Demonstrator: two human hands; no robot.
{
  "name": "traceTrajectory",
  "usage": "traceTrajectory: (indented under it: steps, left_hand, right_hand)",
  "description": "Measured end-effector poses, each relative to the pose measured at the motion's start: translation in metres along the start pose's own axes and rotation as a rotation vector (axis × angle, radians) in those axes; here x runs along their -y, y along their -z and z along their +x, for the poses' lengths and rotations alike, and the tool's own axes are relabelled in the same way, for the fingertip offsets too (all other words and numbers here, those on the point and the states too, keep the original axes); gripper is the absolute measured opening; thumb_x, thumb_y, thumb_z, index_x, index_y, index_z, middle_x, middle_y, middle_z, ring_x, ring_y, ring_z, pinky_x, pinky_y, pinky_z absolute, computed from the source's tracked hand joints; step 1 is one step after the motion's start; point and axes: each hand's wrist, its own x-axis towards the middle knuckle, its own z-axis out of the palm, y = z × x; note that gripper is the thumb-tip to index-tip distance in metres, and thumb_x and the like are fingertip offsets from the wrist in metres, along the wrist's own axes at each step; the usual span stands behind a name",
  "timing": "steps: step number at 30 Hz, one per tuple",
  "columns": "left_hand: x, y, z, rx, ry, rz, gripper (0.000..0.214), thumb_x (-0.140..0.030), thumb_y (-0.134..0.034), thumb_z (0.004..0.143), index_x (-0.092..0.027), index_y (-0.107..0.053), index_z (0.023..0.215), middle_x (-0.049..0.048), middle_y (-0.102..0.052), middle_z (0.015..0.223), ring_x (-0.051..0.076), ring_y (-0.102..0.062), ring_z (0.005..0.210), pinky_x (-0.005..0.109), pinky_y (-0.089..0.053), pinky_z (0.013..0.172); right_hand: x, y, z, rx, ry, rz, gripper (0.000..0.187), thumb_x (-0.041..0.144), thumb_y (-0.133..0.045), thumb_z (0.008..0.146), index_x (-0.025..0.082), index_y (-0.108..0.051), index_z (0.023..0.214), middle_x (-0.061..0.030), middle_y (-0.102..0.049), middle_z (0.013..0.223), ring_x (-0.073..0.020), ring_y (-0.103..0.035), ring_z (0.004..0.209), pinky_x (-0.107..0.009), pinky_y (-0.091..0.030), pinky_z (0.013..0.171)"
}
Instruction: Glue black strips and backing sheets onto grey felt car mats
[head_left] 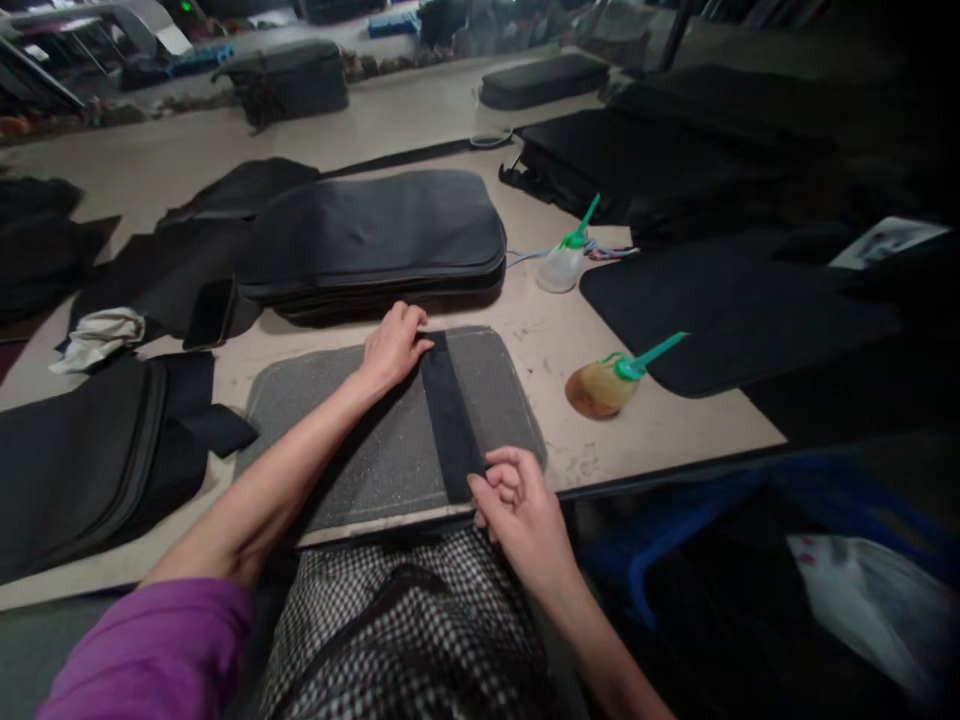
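Observation:
A grey rounded panel (pixel 360 440) lies on the table in front of me, with a black strap (pixel 450 410) running across it from far edge to near edge. My left hand (pixel 394 345) presses its curled fingers on the far end of the strap. My right hand (pixel 517 500) is at the near end, fingers curled and pinching the strap at the panel's edge.
A stack of black padded panels (pixel 375 240) sits just beyond the grey one. Two squeeze bottles with green nozzles stand to the right, one clear (pixel 562 265), one amber (pixel 607 385). Black fabric pieces (pixel 97 460) cover the left and right of the table (pixel 675 430). A phone (pixel 212 312) lies left.

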Motion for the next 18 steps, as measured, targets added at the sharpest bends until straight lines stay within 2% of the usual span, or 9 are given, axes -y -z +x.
traceTrajectory:
  steps: [3,5,7,11,18]
  left_hand:
    - [0.000,-0.006,-0.002,0.030,-0.156,0.025,0.017,-0.025,-0.052,0.099,-0.020,-0.065,0.109,0.0098,-0.064,0.115,0.028,-0.053,0.114,0.039,-0.045,0.089]
    - [0.001,-0.009,-0.005,0.064,-0.207,0.052,0.026,-0.020,-0.042,0.101,-0.019,-0.067,0.107,0.0102,-0.066,0.110,0.028,-0.052,0.113,0.041,-0.044,0.092]
    - [0.000,-0.009,-0.011,0.047,-0.223,0.088,0.032,-0.016,-0.037,0.101,-0.018,-0.067,0.111,0.0105,-0.067,0.110,0.028,-0.051,0.113,0.042,-0.043,0.091]
    - [-0.004,-0.005,-0.027,0.023,-0.266,0.154,0.032,-0.021,-0.037,0.103,-0.019,-0.066,0.116,0.0099,-0.069,0.107,0.028,-0.051,0.108,0.041,-0.043,0.087]
    - [-0.009,-0.002,-0.041,0.004,-0.250,0.116,0.034,-0.034,-0.040,0.104,-0.017,-0.065,0.120,0.0127,-0.071,0.110,0.030,-0.050,0.109,0.045,-0.042,0.091]
  right_hand:
    - [-0.002,0.002,0.000,-0.007,0.002,-0.034,0.032,0.043,-0.065,0.093,0.024,-0.045,0.109,0.0071,-0.056,0.075,-0.0108,-0.061,0.054,-0.020,-0.046,0.048]
    - [-0.002,0.002,-0.001,0.001,0.002,-0.052,0.030,0.043,-0.064,0.094,0.024,-0.044,0.107,0.0076,-0.057,0.073,-0.0109,-0.061,0.053,-0.020,-0.046,0.047]
    - [-0.002,0.001,-0.001,0.010,0.012,-0.071,0.029,0.042,-0.063,0.094,0.024,-0.044,0.106,0.0079,-0.056,0.072,-0.0110,-0.061,0.052,-0.021,-0.045,0.047]
    - [0.000,-0.002,-0.002,0.019,0.055,-0.178,0.026,0.039,-0.061,0.093,0.023,-0.044,0.104,0.0084,-0.054,0.070,-0.0113,-0.059,0.050,-0.022,-0.044,0.049]
    - [-0.001,-0.008,-0.002,-0.050,0.213,-0.583,0.016,0.030,-0.057,0.093,0.021,-0.046,0.102,0.0074,-0.050,0.067,-0.0133,-0.055,0.057,-0.026,-0.038,0.059]
